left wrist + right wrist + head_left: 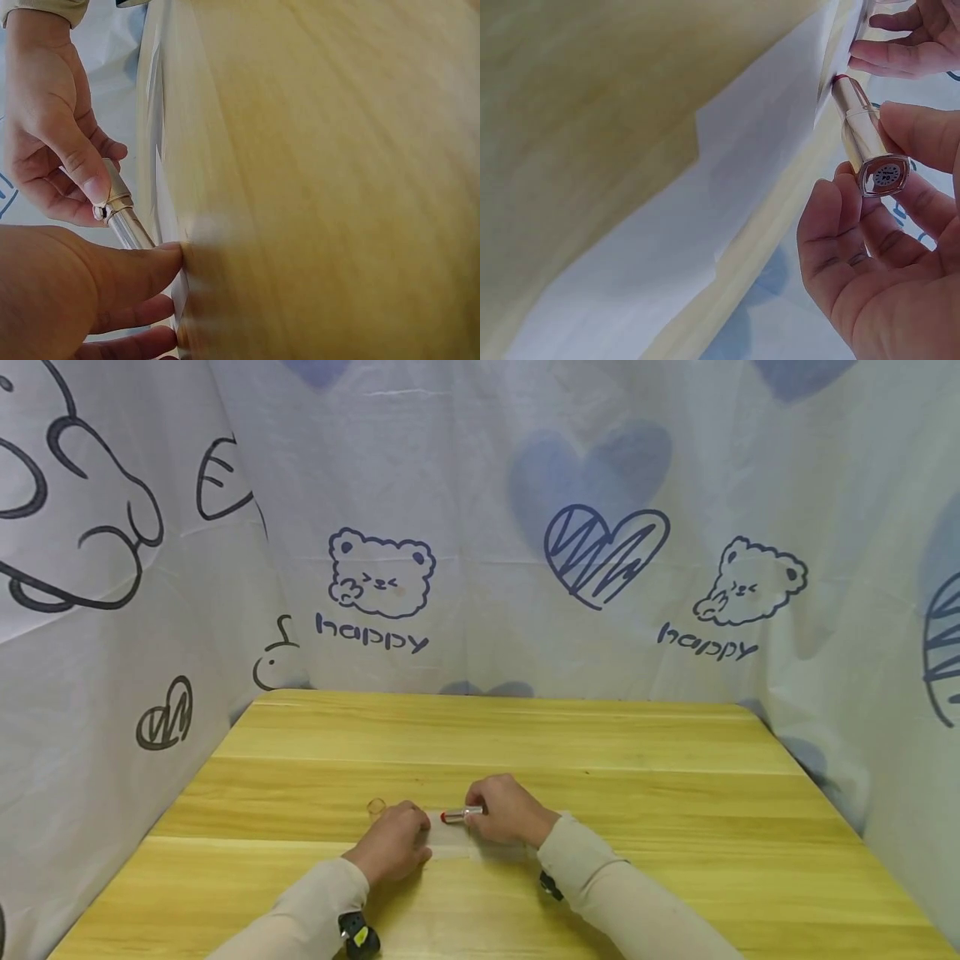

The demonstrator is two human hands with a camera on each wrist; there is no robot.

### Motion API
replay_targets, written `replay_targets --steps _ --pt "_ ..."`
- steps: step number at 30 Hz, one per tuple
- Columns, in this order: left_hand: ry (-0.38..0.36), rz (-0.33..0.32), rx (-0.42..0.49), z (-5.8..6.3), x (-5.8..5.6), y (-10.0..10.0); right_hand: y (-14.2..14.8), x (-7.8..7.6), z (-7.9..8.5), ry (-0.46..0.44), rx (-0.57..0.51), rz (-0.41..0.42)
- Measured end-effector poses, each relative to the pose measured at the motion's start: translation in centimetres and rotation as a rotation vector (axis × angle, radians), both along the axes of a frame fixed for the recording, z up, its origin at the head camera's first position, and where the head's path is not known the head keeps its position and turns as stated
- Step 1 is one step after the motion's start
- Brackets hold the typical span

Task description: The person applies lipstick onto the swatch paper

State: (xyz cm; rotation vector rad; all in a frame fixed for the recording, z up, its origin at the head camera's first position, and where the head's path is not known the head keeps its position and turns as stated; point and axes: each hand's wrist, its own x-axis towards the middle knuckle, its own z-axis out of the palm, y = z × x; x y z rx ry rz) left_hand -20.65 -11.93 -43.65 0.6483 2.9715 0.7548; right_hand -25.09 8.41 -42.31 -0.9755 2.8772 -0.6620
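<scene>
My right hand [506, 810] pinches a lipstick [462, 814] by its silvery base. Its red tip points left, toward my other hand, low over a strip of white paper [452, 839]. The lipstick's round base label faces the camera in the right wrist view, where the lipstick [862, 135] shows between thumb and fingers. At the left end of the paper, my left hand [393, 842] rests with thumb and fingers apart, and nothing shows in its grip. In the left wrist view, its straight thumb [142, 270] overlaps the lipstick's front end and hides the tip.
A thin brownish ring [377, 807] lies on the table just beyond my left hand. The yellow wood-grain table [637, 760] is bordered by hanging white cloth [480, 610] printed with hearts and bears. The paper strip [757, 142] continues beneath my right hand.
</scene>
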Motion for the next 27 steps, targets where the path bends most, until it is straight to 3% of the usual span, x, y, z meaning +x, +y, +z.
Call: replay_targets --steps 23,27 --pt "0.015 -0.007 0.005 0.21 0.14 0.04 0.02 0.53 0.67 -0.032 0.003 0.055" --pt "0.047 -0.022 0.012 -0.05 0.03 -0.04 0.06 0.69 0.72 -0.035 -0.003 0.069"
